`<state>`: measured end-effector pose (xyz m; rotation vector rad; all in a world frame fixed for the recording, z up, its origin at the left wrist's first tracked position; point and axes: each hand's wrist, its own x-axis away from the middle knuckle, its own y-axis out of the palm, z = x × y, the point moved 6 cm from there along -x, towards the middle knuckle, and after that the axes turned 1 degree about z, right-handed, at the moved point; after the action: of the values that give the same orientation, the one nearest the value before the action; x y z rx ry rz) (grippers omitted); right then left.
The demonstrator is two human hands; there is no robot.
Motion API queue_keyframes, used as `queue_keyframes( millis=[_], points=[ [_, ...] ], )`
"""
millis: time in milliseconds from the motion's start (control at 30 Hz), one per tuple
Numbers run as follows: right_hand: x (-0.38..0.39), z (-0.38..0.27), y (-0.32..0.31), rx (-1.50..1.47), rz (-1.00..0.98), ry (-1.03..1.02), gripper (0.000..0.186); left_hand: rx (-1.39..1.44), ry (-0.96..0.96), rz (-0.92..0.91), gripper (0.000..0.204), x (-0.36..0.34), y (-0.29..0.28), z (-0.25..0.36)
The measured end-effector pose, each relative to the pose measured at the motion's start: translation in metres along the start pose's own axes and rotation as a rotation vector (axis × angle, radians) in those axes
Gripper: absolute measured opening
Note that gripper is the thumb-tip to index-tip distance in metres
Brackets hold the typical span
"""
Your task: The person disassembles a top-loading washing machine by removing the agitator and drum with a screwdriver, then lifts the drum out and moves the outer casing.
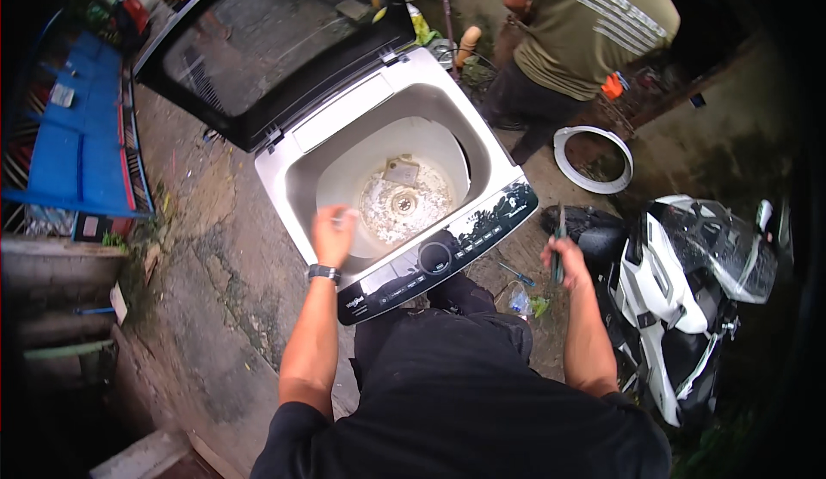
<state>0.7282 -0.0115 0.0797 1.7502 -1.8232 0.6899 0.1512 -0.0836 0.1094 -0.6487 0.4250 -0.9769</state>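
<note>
A top-loading washing machine [297, 212] stands in front of me, its dark see-through lid [258, 49] raised. The bottom of its pale tub [344, 182] is stained with whitish and brown residue around a central hub [404, 204]. A flat greyish piece [402, 172] lies at the far side of that bottom. My left hand [332, 231] is over the near left rim, fingers pinched at something small and pale that I cannot make out. Off the machine's right side, my right hand [564, 261] grips a slim tool [558, 265] with a dark green handle, pointing away from me.
A white ring [594, 160] lies on the ground at right, near a person in an olive shirt [594, 23]. A white motorcycle [662, 290] stands close on my right. By my feet are a blue screwdriver [517, 274] and a clear plastic bag [520, 300]. Blue panels [73, 143] stand far left.
</note>
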Motion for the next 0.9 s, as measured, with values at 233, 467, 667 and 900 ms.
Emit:
queue_keyframes(
  millis=[233,467,667,900],
  points=[
    [-0.112,-0.176,0.105,0.353,-0.158,-0.289,0.032,0.137,-0.592,0.279,0.119,-0.005,-0.085,-0.115],
    [-0.17,-0.185,0.191,0.39,-0.337,-0.115,0.038,0.672,-0.765,-0.037,0.085,-0.005,-0.033,-0.104],
    [-0.165,-0.175,0.212,0.176,-0.463,-0.111,0.045,0.691,-0.693,0.074,0.072,0.001,-0.052,-0.095],
    [-0.143,-0.198,0.208,0.326,-0.32,-0.239,0.057,0.624,-0.753,0.079,0.065,-0.003,-0.065,-0.086]
  ],
)
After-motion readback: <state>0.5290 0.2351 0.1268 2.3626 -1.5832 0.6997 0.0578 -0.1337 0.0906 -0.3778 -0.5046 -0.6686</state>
